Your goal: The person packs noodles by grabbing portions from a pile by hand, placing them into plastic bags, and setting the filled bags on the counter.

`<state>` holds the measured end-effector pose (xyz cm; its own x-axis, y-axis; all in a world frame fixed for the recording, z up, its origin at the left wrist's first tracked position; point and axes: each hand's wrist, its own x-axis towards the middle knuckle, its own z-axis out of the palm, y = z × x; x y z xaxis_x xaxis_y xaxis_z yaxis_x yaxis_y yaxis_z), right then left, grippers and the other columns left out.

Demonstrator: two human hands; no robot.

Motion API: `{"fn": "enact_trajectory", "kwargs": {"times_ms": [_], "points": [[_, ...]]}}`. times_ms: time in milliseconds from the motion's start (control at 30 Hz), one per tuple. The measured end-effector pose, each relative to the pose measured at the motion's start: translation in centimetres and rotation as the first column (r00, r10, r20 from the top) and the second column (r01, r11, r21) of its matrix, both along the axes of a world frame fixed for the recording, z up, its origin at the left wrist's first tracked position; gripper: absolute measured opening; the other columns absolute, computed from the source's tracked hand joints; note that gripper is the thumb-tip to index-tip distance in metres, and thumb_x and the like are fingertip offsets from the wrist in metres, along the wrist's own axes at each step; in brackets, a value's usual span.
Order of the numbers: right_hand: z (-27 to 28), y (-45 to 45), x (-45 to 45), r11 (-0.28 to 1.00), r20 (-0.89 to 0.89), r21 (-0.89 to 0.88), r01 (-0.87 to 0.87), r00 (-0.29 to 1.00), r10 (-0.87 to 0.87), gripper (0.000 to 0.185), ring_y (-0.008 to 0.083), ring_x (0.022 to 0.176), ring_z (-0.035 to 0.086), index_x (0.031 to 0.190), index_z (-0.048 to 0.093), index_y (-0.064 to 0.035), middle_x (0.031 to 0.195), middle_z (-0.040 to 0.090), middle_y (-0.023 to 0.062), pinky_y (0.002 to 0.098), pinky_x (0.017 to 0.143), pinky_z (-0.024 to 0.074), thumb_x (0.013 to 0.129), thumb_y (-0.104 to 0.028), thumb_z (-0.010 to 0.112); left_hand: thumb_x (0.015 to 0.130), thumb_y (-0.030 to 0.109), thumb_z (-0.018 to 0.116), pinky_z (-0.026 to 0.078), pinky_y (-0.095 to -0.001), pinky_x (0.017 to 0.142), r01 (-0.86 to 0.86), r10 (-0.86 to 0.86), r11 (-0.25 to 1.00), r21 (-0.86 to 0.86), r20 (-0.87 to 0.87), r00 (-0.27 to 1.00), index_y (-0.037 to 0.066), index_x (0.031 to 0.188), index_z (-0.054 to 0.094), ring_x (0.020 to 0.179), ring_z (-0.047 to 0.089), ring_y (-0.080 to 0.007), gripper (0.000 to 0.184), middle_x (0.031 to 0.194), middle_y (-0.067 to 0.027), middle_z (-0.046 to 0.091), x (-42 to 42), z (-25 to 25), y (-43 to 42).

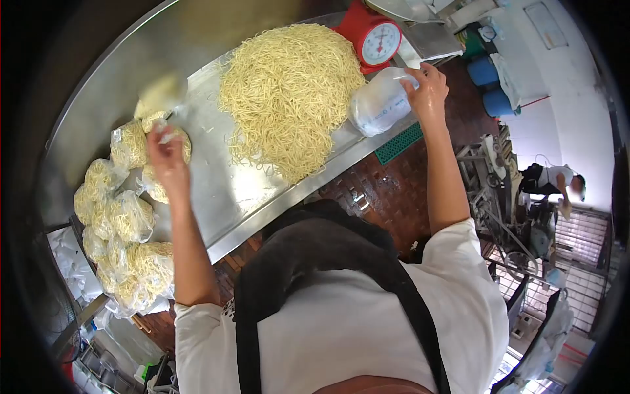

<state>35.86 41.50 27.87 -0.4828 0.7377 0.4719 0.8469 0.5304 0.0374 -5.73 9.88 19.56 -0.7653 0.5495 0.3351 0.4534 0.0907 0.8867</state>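
Note:
A large heap of pale yellow noodles (289,98) lies on the steel table (207,157). My left hand (168,161) is over the pile of filled bags at the left, its fingers curled beside clear plastic; whether they grip it is unclear. Just beyond the fingertips a pale bag of noodles (161,95) is smeared by motion. With thumb and fingers, my right hand (430,92) pinches the edge of a clear plastic bag (382,105), part of what looks like a stack with blue print at the table's front edge.
Several knotted noodle bags (131,217) are piled along the left end. A red dial scale (377,39) stands behind the plastic bags. On the tiled floor lies a green mat (399,143). Another person (548,180) is by machinery at the far right, near blue bins (499,102).

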Motion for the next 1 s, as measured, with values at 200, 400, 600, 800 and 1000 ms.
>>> {"fn": "enact_trajectory", "kwargs": {"times_ms": [200, 400, 600, 800, 1000], "points": [[3.4, 1.0, -0.7, 0.992, -0.42, 0.018, -0.124, 0.899, 0.12, 0.011, 0.027, 0.099, 0.061, 0.089, 0.06, -0.0056, 0.107, 0.064, 0.01, 0.0443, 0.086, 0.0477, 0.09, -0.016, 0.064, 0.095, 0.01, 0.06, 0.048, -0.0234, 0.073, 0.334, -0.33, 0.938, 0.097, 0.549, 0.768, 0.002, 0.129, 0.054, 0.079, 0.058, -0.0105, 0.035, 0.102, -0.0084, 0.064, 10.4, -3.5, 0.4], [5.7, -14.8, -8.1, 0.472, -0.984, 0.118, -0.874, -0.165, -0.059, 0.021, 0.0273, 0.101, 0.06, 0.107, 0.049, -0.0043, 0.104, 0.063, 0.0148, 0.0475, 0.093, 0.0472, 0.095, -0.018, 0.058, 0.101, 0.056, 0.037, 0.054, -0.0304, 0.076, 0.547, -0.487, 0.775, 0.317, 0.851, 0.197, 0.0, 0.129, 0.053, 0.09, 0.066, -0.0206, 0.065, 0.109, -0.0149, 0.066, 11.3, -0.6, 3.6], [-5.2, -18.8, -11.1, 0.409, -0.827, -0.537, -0.738, 0.556, -0.081, 0.024, 0.0175, 0.09, 0.057, 0.112, 0.057, -0.0049, 0.097, 0.06, 0.0091, 0.0342, 0.083, 0.0479, 0.096, -0.022, 0.056, 0.09, 0.077, 0.025, 0.057, -0.0457, 0.082, 0.514, -0.677, 0.536, 0.67, 0.705, -0.212, 0.002, 0.148, 0.027, 0.113, 0.059, -0.033, 0.095, 0.131, -0.0215, 0.054, 5.5, 1.9, 6.9], [-8.7, -16.2, -16.3, 0.081, -0.633, -0.762, -0.643, 0.712, -0.303, 0.028, 0.0164, 0.09, 0.059, 0.12, 0.057, -0.0036, 0.097, 0.062, 0.0075, 0.0323, 0.076, 0.0499, 0.099, -0.021, 0.051, 0.087, 0.048, 0.069, 0.053, -0.0373, 0.087, 0.758, -0.624, 0.604, 0.245, 0.737, 0.259, 0.013, 0.154, 0.021, 0.119, 0.052, -0.0266, 0.089, 0.136, -0.0141, 0.047, 7.5, 2.3, 3.1], [-9.3, -12.1, -22.3, 0.218, -0.553, -0.588, -0.779, 0.583, 0.595, 0.021, 0.0268, 0.084, 0.061, 0.107, 0.065, -0.0083, 0.089, 0.06, 0.009, 0.0351, 0.075, 0.0518, 0.086, -0.008, 0.062, 0.091, 0.025, 0.062, 0.051, -0.038, 0.083, 0.44, -0.328, 0.881, -0.176, 0.445, 0.833, 0.007, 0.133, 0.052, 0.103, 0.061, -0.0276, 0.046, 0.114, -0.0191, 0.061, 7.3, 1.3, 5.2]]}}
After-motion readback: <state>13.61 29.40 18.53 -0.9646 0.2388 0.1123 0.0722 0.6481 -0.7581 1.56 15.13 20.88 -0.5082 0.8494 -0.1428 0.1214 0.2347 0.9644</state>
